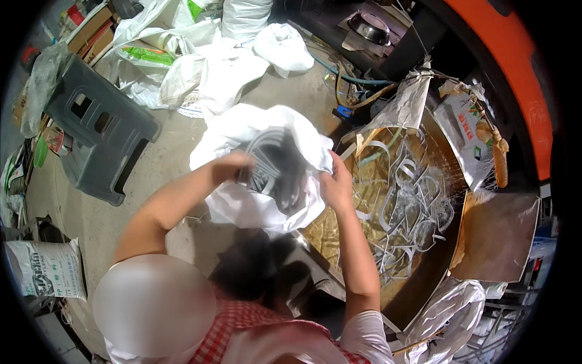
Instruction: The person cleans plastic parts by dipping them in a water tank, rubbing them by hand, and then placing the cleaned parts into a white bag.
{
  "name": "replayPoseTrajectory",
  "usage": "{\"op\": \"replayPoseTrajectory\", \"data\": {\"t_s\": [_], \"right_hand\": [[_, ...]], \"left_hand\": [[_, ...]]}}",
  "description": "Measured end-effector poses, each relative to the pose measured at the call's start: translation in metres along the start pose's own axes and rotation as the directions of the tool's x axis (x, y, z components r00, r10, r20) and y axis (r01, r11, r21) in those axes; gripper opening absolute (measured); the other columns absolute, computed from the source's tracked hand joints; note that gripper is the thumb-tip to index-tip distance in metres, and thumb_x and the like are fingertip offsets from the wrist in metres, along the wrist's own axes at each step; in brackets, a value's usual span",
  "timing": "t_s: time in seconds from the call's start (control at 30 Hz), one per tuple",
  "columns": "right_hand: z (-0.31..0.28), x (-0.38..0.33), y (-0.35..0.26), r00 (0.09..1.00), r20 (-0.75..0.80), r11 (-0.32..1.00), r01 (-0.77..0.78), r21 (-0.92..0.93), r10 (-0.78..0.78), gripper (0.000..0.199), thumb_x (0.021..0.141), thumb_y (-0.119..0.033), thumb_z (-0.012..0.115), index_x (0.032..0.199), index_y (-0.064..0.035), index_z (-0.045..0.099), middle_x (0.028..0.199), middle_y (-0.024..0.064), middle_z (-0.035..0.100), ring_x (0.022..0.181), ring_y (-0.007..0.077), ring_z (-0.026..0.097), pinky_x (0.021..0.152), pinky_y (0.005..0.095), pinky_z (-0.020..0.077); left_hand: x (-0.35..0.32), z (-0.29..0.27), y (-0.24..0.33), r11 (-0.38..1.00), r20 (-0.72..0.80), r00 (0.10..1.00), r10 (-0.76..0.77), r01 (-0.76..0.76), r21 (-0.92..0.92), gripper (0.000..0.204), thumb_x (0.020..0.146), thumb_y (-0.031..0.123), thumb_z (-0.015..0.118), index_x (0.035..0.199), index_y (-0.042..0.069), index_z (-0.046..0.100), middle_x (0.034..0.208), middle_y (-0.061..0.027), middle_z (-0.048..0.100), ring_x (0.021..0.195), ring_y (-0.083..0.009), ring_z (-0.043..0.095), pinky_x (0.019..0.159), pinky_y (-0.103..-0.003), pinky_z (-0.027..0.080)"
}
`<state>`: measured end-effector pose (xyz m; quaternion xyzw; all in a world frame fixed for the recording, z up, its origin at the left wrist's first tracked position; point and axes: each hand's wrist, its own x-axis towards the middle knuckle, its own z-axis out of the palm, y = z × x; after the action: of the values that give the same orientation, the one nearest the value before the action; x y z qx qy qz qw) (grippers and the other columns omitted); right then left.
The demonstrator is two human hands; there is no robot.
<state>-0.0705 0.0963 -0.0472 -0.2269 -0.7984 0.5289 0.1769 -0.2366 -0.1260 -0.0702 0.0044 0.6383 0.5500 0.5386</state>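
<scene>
A white woven sack [248,206] stands open-mouthed in front of me, its rim rolled outward. Inside lie dark grey, ribbed or curved pieces [276,170], blurred so their kind is unclear. At the sack's left inner side is my left hand [235,165], smeared by motion; its fingers and anything in them cannot be made out. My right hand [335,182] is closed on the right edge of the sack, thumb and fingers pinching the white fabric. Just right of that hand, a wide box [321,242] holds a tangle of thin pale grey strips [403,200].
A grey plastic step stool [100,127] lies tipped at left. White sacks [206,73] crowd the back, near a metal bowl [368,28]. Cardboard flaps [494,236] and an orange machine part [515,73] border the right. A printed sack [48,267] sits lower left.
</scene>
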Motion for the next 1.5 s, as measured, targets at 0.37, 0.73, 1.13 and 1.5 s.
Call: {"op": "replayPoseTrajectory", "data": {"t_s": [0.37, 0.73, 1.13, 1.5], "right_hand": [[-0.026, -0.031, -0.012, 0.987, 0.078, 0.899, -0.157, 0.409, 0.137, 0.046, 0.079, -0.003, 0.052, 0.124, -0.0003, 0.042, 0.113, 0.009, 0.053, 0.101, 0.0158, 0.05, 0.086, 0.0248, 0.0397], [-0.162, -0.219, 0.091, 0.828, 0.135, 0.789, -0.452, -0.416, 0.545, 0.042, 0.08, -0.017, 0.063, 0.117, -0.0043, 0.05, 0.108, 0.013, 0.058, 0.097, 0.0275, 0.056, 0.085, 0.0335, 0.0428], [-0.217, -0.291, 0.214, 0.529, 0.0, 0.404, -0.648, -0.646, 0.849, 0.06, 0.068, -0.033, 0.07, 0.12, -0.0131, 0.048, 0.113, 0.0173, 0.056, 0.109, 0.0333, 0.05, 0.089, 0.0406, 0.0418], [-0.182, -0.274, 0.281, 0.607, 0.125, 0.327, -0.234, -0.916, 0.784, 0.043, 0.079, -0.032, 0.051, 0.115, -0.0081, 0.052, 0.12, 0.0154, 0.051, 0.119, 0.0278, 0.041, 0.1, 0.0431, 0.0285]], "left_hand": [[0.183, 0.043, -0.087, 0.57, -0.554, 0.806, -0.207, -0.361, -0.738, 0.025, 0.074, 0.006, 0.049, 0.098, 0.002, 0.049, 0.09, -0.016, 0.05, 0.08, -0.0314, 0.055, 0.072, -0.054, 0.046], [0.208, 0.01, -0.113, 0.96, -0.106, 0.978, -0.178, 0.149, -0.235, 0.032, 0.08, 0.013, 0.052, 0.109, 0.0, 0.048, 0.101, -0.0147, 0.052, 0.085, -0.0248, 0.055, 0.073, -0.04, 0.046], [-0.05, 0.193, 0.013, 0.56, -0.372, 0.464, 0.804, -0.802, 0.208, 0.033, 0.086, 0.012, 0.05, 0.116, -0.002, 0.048, 0.113, -0.0127, 0.053, 0.096, -0.019, 0.053, 0.083, -0.03, 0.042], [-0.056, 0.328, -0.103, 0.749, 0.512, 0.781, 0.357, -0.567, 0.342, 0.021, 0.082, 0.004, 0.053, 0.101, -0.001, 0.057, 0.096, -0.0092, 0.061, 0.085, -0.0125, 0.057, 0.076, -0.025, 0.045]]}}
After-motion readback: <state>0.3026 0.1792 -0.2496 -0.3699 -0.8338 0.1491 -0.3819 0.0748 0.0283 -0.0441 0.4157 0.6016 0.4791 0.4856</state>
